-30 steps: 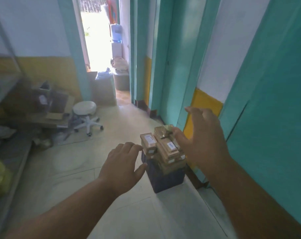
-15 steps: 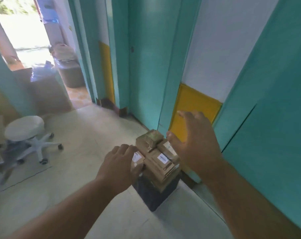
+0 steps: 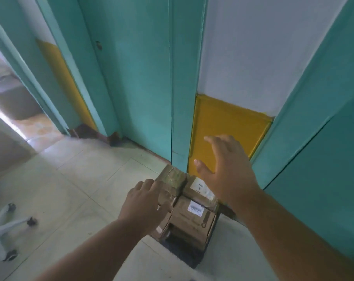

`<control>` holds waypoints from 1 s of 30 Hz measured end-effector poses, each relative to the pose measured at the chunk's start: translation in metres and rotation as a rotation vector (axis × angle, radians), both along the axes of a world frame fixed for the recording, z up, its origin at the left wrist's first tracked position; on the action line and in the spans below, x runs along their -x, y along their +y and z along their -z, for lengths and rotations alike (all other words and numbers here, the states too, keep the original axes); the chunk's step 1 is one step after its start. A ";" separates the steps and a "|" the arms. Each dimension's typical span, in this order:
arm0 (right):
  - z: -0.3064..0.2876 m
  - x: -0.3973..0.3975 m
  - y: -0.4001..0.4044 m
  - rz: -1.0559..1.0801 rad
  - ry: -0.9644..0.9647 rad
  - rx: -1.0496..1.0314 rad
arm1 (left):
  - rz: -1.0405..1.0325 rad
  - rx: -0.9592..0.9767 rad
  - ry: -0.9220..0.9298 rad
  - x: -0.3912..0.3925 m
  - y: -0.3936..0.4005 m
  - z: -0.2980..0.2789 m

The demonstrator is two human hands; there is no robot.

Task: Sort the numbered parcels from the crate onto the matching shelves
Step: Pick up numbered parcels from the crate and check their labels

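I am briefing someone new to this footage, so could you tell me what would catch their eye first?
Two bare hands reaching over a dark crate heaped with brown cardboard parcels on the tiled floor: the left hand over the stack's left side, the right hand spread open above its right. Behind stands a bright yellow wall panel between teal door frames.
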State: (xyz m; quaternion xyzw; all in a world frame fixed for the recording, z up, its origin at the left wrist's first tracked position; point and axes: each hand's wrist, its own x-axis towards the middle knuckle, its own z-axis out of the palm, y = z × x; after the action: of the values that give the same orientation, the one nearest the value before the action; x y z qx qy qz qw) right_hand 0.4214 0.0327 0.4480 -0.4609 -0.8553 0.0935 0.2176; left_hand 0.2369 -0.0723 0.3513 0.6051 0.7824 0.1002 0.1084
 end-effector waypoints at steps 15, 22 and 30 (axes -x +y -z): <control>0.169 0.126 0.079 0.422 -0.113 0.255 | 0.141 0.346 -0.316 0.143 0.179 0.174; 0.280 0.135 0.120 0.463 -0.115 0.344 | -0.006 0.459 -0.390 0.136 0.229 0.288; 0.355 0.140 0.131 0.474 -0.033 0.545 | -0.085 0.512 -0.490 0.133 0.239 0.327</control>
State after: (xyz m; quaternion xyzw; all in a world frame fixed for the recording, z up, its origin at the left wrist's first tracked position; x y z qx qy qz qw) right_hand 0.2818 0.1640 0.0926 -0.6889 -0.6717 0.2577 0.0883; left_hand 0.1043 0.1664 0.0244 0.4833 0.7572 0.0473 0.4369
